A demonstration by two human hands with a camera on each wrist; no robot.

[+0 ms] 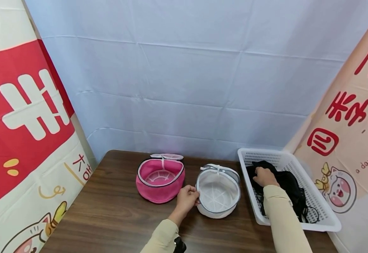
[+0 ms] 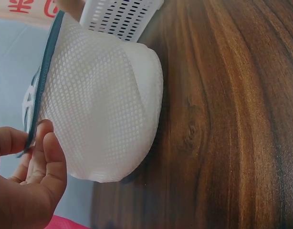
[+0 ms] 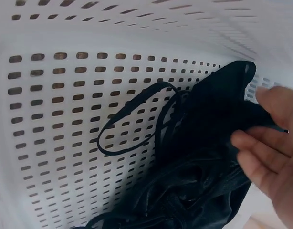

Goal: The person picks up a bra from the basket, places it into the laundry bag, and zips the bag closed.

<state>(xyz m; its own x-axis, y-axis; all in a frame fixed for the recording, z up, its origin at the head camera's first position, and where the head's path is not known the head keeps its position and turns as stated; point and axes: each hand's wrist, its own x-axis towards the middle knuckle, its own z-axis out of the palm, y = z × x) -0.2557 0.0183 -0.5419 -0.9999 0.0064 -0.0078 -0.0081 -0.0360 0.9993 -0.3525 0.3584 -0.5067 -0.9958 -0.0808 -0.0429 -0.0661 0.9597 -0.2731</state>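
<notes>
My left hand (image 1: 187,201) pinches the dark-trimmed rim of a white mesh laundry bag (image 1: 216,213), which stands on the table with its round mouth open. In the left wrist view, thumb and fingers meet on the grey-blue edge of that bag (image 2: 99,105). Inside a white perforated basket (image 1: 323,225), my right hand (image 1: 265,176) grips a black garment (image 1: 286,182) with thin straps. The right wrist view has the dark cloth (image 3: 208,124) running between thumb and fingers, and a looped strap (image 3: 132,107) against the basket wall.
Left of the white bag stands a pink laundry bag (image 1: 158,193), also with its mouth open and its lid folded back. The wooden table (image 1: 117,211) ends at a pale cloth backdrop (image 1: 171,88). Printed cloths hang at both sides.
</notes>
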